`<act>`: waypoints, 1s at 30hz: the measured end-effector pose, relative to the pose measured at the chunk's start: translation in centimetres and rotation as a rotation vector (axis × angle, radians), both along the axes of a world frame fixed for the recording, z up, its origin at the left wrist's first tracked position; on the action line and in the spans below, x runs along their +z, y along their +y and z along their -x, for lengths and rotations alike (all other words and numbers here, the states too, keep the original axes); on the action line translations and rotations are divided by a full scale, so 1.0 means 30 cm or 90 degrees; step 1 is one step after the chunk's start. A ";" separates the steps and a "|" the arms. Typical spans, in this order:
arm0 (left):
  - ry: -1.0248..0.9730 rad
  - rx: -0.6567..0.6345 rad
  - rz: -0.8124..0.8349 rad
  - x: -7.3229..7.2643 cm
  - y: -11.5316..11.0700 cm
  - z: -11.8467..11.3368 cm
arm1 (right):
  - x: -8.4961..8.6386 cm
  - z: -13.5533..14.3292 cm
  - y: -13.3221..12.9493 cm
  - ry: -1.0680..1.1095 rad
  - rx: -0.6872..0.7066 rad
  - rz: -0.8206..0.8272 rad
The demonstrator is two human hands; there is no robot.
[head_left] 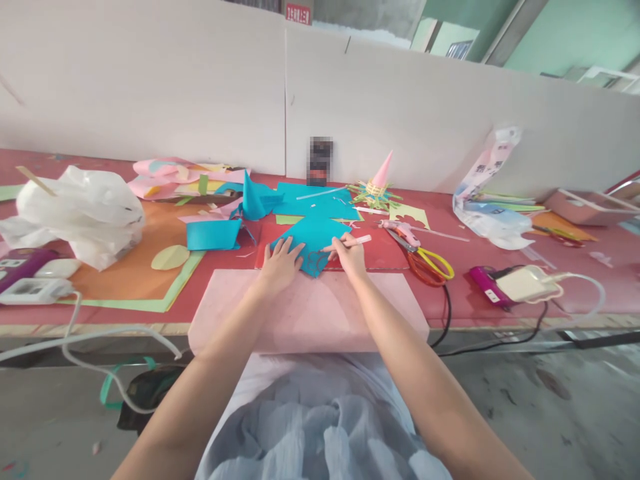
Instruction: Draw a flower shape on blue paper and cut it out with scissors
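So there's a blue sheet of paper (pixel 316 235) lying on a red board (pixel 385 252) at the middle of the table, dark curvy lines drawn near its bottom corner. Left hand (pixel 283 265) is on it palm down, fingers spread; right hand (pixel 350 253) is pinching a pale pen (pixel 361 240), tip down by those lines. Just right of the board's middle, a pink glue gun (pixel 404 231) sits with scissors (pixel 420 253) that have red and yellow handles. Behind the sheet there's more blue paper (pixel 313 200) with thin strips on it, plus a pink paper cone (pixel 383 172) standing in green fringe. To the left are a blue paper cone (pixel 253 197), a curled blue paper band (pixel 213 235) and a yellow oval (pixel 171 258) on orange paper (pixel 135 267). Further left, a crumpled white plastic bag (pixel 83 213); way over right, a pink basket (pixel 590 205) and a purple power strip (pixel 490 287) with a white charger (pixel 529 285) on it.
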State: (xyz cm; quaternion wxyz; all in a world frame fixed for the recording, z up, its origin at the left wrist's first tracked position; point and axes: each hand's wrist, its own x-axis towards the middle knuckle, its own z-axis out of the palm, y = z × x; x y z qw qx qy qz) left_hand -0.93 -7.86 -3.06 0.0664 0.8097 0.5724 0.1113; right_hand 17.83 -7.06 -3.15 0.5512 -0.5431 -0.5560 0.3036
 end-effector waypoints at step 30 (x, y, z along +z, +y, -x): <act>-0.001 0.002 -0.013 0.001 -0.005 0.000 | 0.002 -0.004 -0.006 -0.037 -0.114 -0.036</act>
